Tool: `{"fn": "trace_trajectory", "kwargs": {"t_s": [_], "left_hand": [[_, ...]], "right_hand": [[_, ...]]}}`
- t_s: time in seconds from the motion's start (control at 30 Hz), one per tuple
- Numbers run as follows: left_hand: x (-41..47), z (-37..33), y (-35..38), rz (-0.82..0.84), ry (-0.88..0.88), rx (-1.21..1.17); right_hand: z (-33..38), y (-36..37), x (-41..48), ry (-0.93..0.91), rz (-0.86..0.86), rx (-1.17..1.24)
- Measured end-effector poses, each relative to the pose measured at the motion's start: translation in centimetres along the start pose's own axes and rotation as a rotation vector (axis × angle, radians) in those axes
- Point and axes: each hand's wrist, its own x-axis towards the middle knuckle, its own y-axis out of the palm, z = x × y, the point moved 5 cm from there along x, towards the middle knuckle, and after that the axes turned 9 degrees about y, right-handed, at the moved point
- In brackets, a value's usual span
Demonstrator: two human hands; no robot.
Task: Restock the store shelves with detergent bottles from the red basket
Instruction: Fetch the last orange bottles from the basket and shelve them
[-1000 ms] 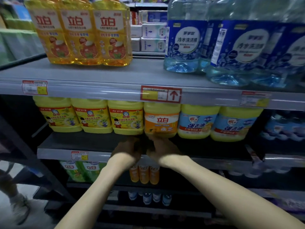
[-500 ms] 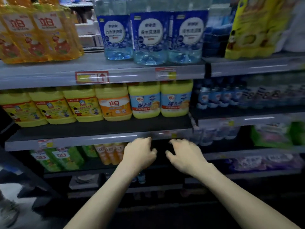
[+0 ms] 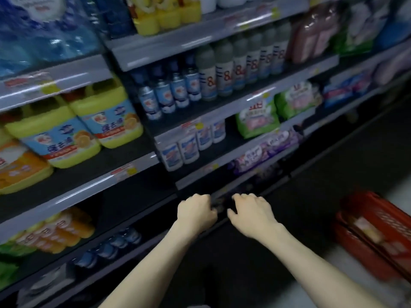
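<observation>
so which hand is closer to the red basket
Right. The right hand hangs left of the red basket, well apart from it; the left hand sits beyond it, farther off.

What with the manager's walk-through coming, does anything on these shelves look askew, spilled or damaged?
Nothing stands out. The yellow detergent jugs and the grey bottles stand upright in rows; no spill shows. The red basket sits on the floor. The slant is the camera's tilt, and blur hides fine damage.

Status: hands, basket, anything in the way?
Left hand and right hand both empty, fingers loosely curled, low before the shelves. Red basket on floor at right, contents blurred. Nothing visible between hands and basket.
</observation>
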Motion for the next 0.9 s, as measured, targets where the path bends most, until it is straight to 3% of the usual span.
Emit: {"fn": "trace_trajectory", "kwargs": {"t_s": [0.57,0.9], "left_hand": [[12.1,-13.1,8.5,0.375,0.562,0.209],[17.0,-25.3,12.7,0.505,0.746,0.299]], "right_hand": [[-15.2,7.1,-0.8,0.714,0.171,0.186],[-24.9,9.0,-1.1,0.916,0.219,0.321]]}}
